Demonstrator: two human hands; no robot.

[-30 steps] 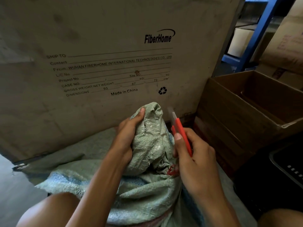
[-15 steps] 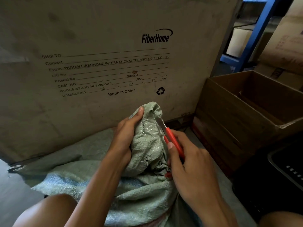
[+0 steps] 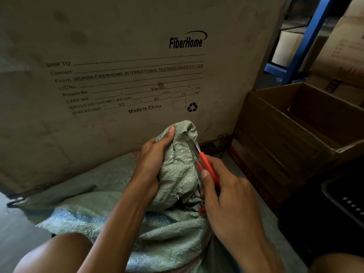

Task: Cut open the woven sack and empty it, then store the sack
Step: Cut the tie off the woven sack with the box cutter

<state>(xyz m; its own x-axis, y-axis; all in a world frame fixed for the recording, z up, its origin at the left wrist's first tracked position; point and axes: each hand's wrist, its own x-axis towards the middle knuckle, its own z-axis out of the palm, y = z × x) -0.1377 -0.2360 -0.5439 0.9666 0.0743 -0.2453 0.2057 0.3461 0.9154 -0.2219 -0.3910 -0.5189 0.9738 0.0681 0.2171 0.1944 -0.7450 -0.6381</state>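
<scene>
A pale green woven sack lies full on the floor between my knees, its tied neck bunched upward. My left hand is shut on that bunched neck, thumb pointing up along it. My right hand is shut on a red utility knife. The metal blade touches the right side of the bunched neck just below its top. A bit of red tie shows under my right palm.
A large FiberHome cardboard carton stands right behind the sack. An open brown cardboard box sits to the right, a black crate at the lower right. Blue shelving with boxes is at the back right.
My right hand has brought the knife leftward, from apart from the sack to the blade against the neck. My left hand has kept its grip.
</scene>
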